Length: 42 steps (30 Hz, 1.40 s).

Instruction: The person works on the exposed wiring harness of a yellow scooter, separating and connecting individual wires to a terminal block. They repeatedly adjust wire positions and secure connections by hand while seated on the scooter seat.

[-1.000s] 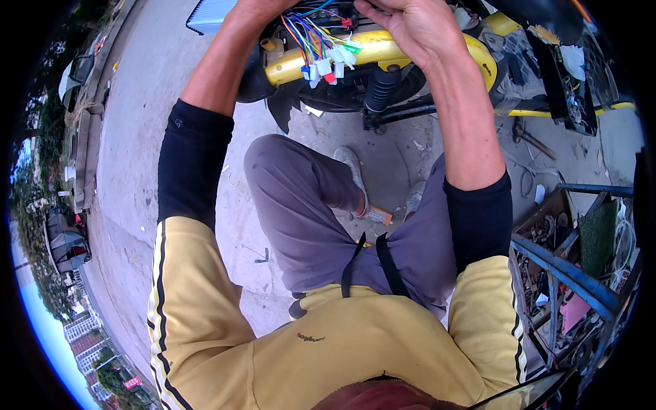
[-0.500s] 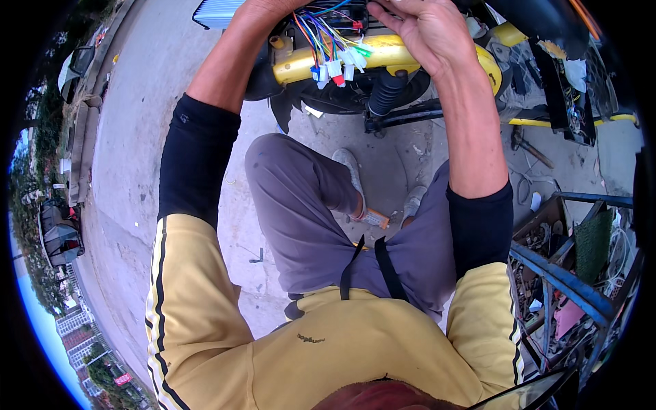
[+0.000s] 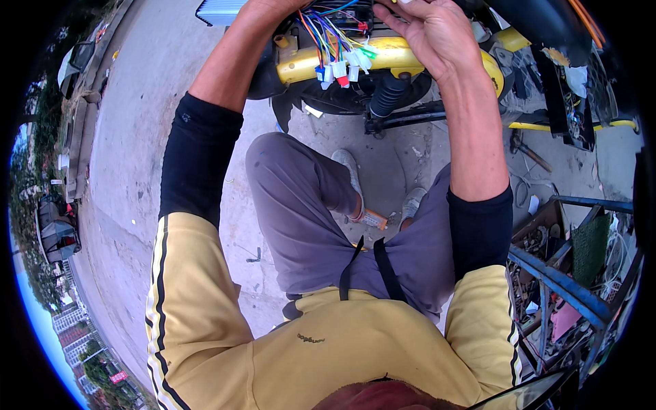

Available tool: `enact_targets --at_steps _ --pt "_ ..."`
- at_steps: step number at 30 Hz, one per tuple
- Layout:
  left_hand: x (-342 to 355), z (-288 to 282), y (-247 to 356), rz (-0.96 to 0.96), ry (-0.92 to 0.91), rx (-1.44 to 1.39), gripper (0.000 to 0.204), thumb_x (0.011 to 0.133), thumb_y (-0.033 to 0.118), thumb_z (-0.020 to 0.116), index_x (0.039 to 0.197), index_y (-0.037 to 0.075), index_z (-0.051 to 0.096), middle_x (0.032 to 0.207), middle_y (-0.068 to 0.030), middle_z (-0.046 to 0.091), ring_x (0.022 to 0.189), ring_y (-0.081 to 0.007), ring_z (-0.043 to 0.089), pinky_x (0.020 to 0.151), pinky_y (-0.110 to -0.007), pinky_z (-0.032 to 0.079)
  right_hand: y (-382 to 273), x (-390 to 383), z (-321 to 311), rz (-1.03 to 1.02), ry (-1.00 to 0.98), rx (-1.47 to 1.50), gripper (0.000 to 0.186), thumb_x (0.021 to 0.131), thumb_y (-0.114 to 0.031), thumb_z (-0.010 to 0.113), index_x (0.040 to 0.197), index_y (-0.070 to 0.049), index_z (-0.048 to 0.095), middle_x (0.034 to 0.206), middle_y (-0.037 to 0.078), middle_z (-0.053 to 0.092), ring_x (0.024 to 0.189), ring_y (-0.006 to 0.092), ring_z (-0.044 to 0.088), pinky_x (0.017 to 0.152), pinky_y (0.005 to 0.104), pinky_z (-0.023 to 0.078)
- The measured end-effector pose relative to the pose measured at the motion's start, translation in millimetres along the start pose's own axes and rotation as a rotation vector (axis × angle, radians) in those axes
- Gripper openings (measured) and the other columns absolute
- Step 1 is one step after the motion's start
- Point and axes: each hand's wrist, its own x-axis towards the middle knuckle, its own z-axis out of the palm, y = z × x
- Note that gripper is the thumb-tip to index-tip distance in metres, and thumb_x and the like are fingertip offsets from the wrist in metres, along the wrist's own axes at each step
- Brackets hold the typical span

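My left hand [image 3: 285, 7] is at the top edge by the silver finned box [image 3: 217, 12]; its fingers are hidden. Below it a bundle of coloured wires [image 3: 321, 31] ends in white, red, blue and green connectors [image 3: 339, 70], which hang over the yellow tubular frame [image 3: 301, 67] of the scooter. My right hand [image 3: 430, 37] is right of the wires, over the frame, fingers curled and pinched at the top edge on something small that I cannot make out. A black ribbed shock absorber [image 3: 389, 96] stands below the frame.
A hammer [image 3: 536, 156] lies on the concrete at the right. A blue metal rack [image 3: 567, 277] holding assorted parts is at the lower right. A black open box with wiring [image 3: 574, 119] is at upper right. Vehicles [image 3: 56, 229] and trees line the far left.
The scooter and both hands have shifted slightly rightward in the picture. My right hand's fingers stay bent at the top edge, with a small change in their position.
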Motion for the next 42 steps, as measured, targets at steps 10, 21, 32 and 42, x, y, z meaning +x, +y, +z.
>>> enact_targets --at_steps 10,21,32,42 --pt "-1 -1 -2 0.004 0.01 -0.021 0.014 0.09 0.007 0.067 0.099 -0.003 0.07 0.076 -0.0054 0.067 0.07 -0.0108 0.058 0.064 -0.029 0.049 -1 -1 2 -0.001 0.015 -0.033 0.03 0.1 0.005 0.055 0.129 -0.001 0.06 0.123 0.011 0.07 0.11 0.0231 0.068 0.101 0.0438 0.054" --pt "-4 -3 -2 0.037 0.045 -0.011 0.017 0.094 0.013 0.066 0.097 -0.003 0.068 0.074 -0.0112 0.065 0.069 -0.0149 0.059 0.065 -0.034 0.051 -1 -1 2 -0.004 0.028 -0.063 0.03 0.1 0.006 0.053 0.129 0.0 0.059 0.122 0.012 0.069 0.11 0.0238 0.068 0.098 0.0426 0.057" --pt "-5 -4 -15 0.023 -0.063 0.013 0.019 0.102 0.012 0.067 0.113 -0.003 0.067 0.089 -0.0056 0.071 0.083 -0.0062 0.061 0.073 -0.026 0.051 -2 -9 13 0.012 0.083 -0.08 0.036 0.101 0.007 0.053 0.136 0.004 0.053 0.128 0.017 0.067 0.117 0.0263 0.068 0.103 0.0459 0.054" --pt "-2 -3 -13 -0.111 -0.119 -0.124 0.012 0.098 0.004 0.066 0.107 -0.004 0.067 0.087 -0.0006 0.068 0.08 -0.0041 0.059 0.069 -0.023 0.05 1 -6 7 0.012 0.091 -0.042 0.038 0.101 0.008 0.053 0.139 0.002 0.052 0.126 0.014 0.066 0.112 0.0233 0.068 0.101 0.0435 0.056"
